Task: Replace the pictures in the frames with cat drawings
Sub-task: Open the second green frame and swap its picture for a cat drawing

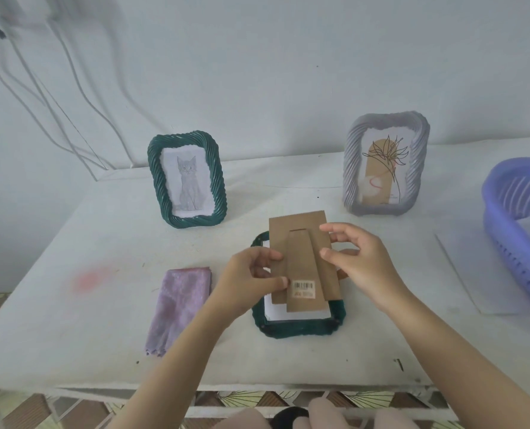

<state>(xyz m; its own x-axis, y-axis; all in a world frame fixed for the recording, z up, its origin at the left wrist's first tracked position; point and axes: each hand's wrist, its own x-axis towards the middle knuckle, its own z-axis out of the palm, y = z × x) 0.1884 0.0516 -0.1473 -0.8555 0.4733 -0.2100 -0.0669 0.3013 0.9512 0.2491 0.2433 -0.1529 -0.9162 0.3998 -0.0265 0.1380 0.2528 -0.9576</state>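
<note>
White cloth-covered table (72,320) against a pale wall.
I see my left hand (251,283) and right hand (359,261) pinching a brown cardboard frame backing (301,239) above a face-down dark green frame (301,329); a green-framed cat drawing (188,181) stands at eleven o'clock.

Backing board (301,243) hides the lying frame's (301,329) paper (mostly).

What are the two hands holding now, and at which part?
Both hold the cardboard backing above the face-down green frame: the left hand pinches its left edge near the barcode, the right hand its right edge.
</note>
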